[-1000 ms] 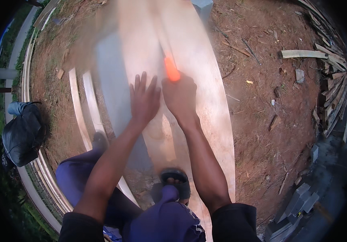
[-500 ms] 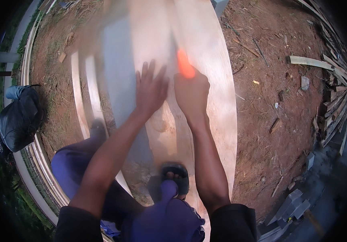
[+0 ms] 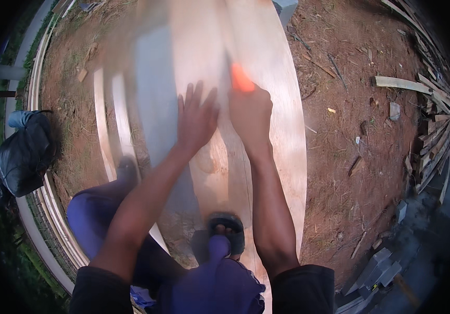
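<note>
Head view, looking down. My left hand lies flat and fully open, fingers spread, palm pressed on the large pale plywood sheet that runs away from me across the bare red-brown earth. It grips nothing; it only bears on the wood. My right hand sits just beside it, to the right, closed in a fist around the bright orange handle of a tool. The handle sticks out of the top of the fist, pointing away from me; the working end of the tool is blurred and I cannot tell its kind. Both forearms enter from the lower edge, in short dark sleeves. Below the hands, my foot in a dark open sandal stands on the near part of the sheet, the knee in blue-violet cloth folded over it. A smooth grey slab-like surface lies along the left side of the sheet, and narrow pale wooden strips lie further left on the ground. A black bundled bag rests at the far left edge. A stack of rough timber offcuts lies at the right rim, well apart from the hands.
</note>
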A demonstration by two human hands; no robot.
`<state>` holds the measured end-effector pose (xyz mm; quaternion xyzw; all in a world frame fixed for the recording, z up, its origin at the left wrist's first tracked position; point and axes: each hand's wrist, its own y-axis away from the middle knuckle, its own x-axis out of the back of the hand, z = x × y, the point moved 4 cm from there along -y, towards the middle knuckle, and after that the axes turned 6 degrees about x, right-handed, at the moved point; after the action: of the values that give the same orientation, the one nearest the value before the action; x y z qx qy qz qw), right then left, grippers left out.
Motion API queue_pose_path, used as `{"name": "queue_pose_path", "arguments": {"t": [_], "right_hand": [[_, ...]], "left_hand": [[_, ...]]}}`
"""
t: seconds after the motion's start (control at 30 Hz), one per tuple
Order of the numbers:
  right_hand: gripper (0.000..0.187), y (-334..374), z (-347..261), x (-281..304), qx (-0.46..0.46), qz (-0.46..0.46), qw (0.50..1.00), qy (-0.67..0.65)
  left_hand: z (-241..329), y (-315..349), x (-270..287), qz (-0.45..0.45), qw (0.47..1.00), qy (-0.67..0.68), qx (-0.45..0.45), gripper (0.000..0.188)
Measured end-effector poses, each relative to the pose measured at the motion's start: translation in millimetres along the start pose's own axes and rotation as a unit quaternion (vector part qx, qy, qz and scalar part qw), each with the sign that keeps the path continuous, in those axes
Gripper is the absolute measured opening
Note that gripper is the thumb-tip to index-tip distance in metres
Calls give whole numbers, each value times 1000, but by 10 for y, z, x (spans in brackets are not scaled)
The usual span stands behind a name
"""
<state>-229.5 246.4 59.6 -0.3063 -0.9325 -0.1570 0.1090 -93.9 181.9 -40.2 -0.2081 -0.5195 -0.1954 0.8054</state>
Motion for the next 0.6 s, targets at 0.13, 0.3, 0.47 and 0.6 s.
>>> {"name": "queue_pose_path", "arguments": {"t": [0.13,0.3,0.47,0.6], "right_hand": [[58,1224,213,264,-4,-25,999,-30],[59,1638,167,591,-30,-21,999,-12],[41,49,-101,-3,27,-21,999,34],[50,850,123,103,-6,-1,999,-37]], "left_hand": [[-293,-28,106,-2,999,-20,25,45],[-164,-80,88,-11,1000,7,22,45],[-41,-121,2,7,1000,19,15,45],[-347,-88,124,18,999,29,32,44]]}}
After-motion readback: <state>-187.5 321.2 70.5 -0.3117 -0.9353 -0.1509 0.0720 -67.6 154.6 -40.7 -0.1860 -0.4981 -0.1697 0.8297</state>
